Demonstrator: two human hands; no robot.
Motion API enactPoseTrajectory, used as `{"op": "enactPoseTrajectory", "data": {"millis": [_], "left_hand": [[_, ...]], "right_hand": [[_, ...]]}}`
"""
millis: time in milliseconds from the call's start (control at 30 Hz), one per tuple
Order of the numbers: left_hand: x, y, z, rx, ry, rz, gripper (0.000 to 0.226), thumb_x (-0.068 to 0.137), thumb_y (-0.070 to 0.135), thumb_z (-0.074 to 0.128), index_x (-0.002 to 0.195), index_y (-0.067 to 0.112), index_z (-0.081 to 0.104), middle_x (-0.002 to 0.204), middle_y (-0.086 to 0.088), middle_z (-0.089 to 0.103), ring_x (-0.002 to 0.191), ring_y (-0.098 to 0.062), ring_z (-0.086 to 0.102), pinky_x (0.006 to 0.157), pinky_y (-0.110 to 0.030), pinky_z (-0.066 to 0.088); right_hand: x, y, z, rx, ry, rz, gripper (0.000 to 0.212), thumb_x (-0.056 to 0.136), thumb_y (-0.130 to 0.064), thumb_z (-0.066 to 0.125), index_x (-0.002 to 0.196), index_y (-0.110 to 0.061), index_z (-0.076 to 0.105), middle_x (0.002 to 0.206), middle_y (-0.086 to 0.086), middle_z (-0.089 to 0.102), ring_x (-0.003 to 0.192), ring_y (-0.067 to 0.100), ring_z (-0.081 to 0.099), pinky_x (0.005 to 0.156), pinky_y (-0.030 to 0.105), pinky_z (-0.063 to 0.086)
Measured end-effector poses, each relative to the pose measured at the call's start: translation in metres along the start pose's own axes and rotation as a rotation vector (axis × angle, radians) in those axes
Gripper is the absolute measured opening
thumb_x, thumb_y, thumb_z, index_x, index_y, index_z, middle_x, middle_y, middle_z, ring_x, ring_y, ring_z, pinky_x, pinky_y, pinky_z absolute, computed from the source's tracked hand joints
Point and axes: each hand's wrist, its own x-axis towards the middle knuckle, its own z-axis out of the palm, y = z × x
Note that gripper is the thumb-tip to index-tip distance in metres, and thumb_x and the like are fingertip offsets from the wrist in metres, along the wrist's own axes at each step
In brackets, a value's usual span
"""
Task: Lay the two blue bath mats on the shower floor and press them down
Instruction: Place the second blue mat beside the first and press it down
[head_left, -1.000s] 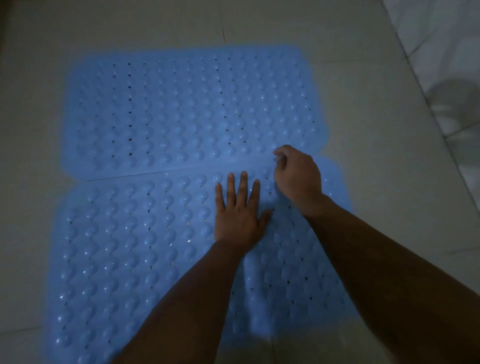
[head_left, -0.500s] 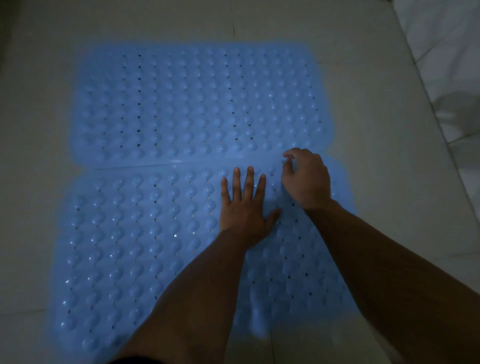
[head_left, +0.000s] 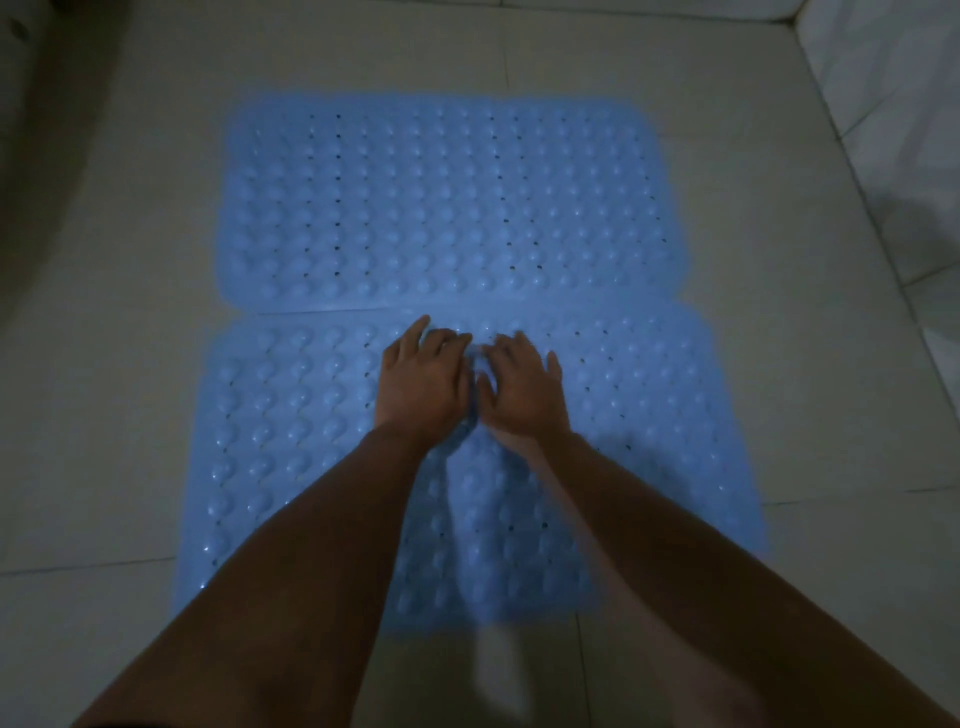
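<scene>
Two blue bubbled bath mats lie flat on the pale tiled shower floor, side by side along their long edges. The far mat slightly overlaps the near mat at the seam. Both my hands rest palm down on the near mat, close to the seam and almost touching each other. My left hand has its fingers bent and a little apart. My right hand is blurred, fingers spread toward the seam. Neither hand holds anything.
A tiled wall rises on the right. A dark curved edge runs down the far left. Bare floor tiles surround the mats on all sides.
My right hand slid left from the near mat's right part to the middle, beside my left hand. My left hand's fingers curled from flat. The view pulled back.
</scene>
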Motion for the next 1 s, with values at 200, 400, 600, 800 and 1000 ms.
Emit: {"op": "enactPoseTrajectory", "data": {"millis": [200,400,600,800,1000], "left_hand": [[0.002,-0.026,-0.007,0.059,0.038,-0.010,0.049,0.097,0.036,0.039,0.135,0.020,0.065,0.137,-0.004,0.064,0.145,-0.033,0.043,0.106,-0.049,0.042],[0.009,-0.035,-0.006,0.046,0.044,-0.001,0.047,0.100,0.034,0.040,0.138,0.018,0.063,0.141,-0.005,0.062,0.148,-0.033,0.038,0.110,-0.050,0.040],[0.010,-0.046,-0.001,0.079,0.051,0.069,0.044,0.103,0.033,0.043,0.138,0.016,0.062,0.151,-0.011,0.052,0.152,-0.036,0.031,0.113,-0.051,0.036],[0.000,-0.046,-0.009,0.074,0.066,-0.003,0.045,0.103,0.035,0.041,0.140,0.019,0.060,0.155,-0.010,0.049,0.154,-0.035,0.027,0.113,-0.054,0.037],[-0.009,-0.048,-0.016,0.080,0.078,-0.046,0.048,0.102,0.037,0.039,0.142,0.019,0.058,0.155,-0.011,0.048,0.154,-0.037,0.027,0.114,-0.057,0.036]], "right_hand": [[-0.024,-0.015,0.032,-0.266,-0.059,-0.048,0.080,0.097,-0.067,0.026,0.160,-0.019,0.026,0.170,0.012,0.014,0.158,0.031,0.010,0.122,0.065,0.008],[-0.023,-0.015,0.034,-0.289,-0.093,-0.033,0.084,0.097,-0.071,0.024,0.162,-0.019,0.019,0.172,0.010,0.003,0.159,0.030,-0.001,0.121,0.065,0.006],[-0.022,-0.014,0.034,-0.282,-0.077,-0.026,0.081,0.097,-0.070,0.027,0.162,-0.021,0.018,0.172,0.007,0.000,0.159,0.028,-0.004,0.122,0.064,0.005],[-0.023,-0.014,0.032,-0.239,-0.096,-0.014,0.078,0.098,-0.066,0.026,0.162,-0.023,0.015,0.172,0.005,-0.004,0.158,0.026,-0.008,0.123,0.063,0.004],[-0.005,-0.015,0.017,-0.133,-0.109,0.025,0.066,0.094,-0.059,0.026,0.152,-0.031,0.037,0.167,0.001,0.023,0.155,0.022,0.019,0.121,0.059,0.013]]}}
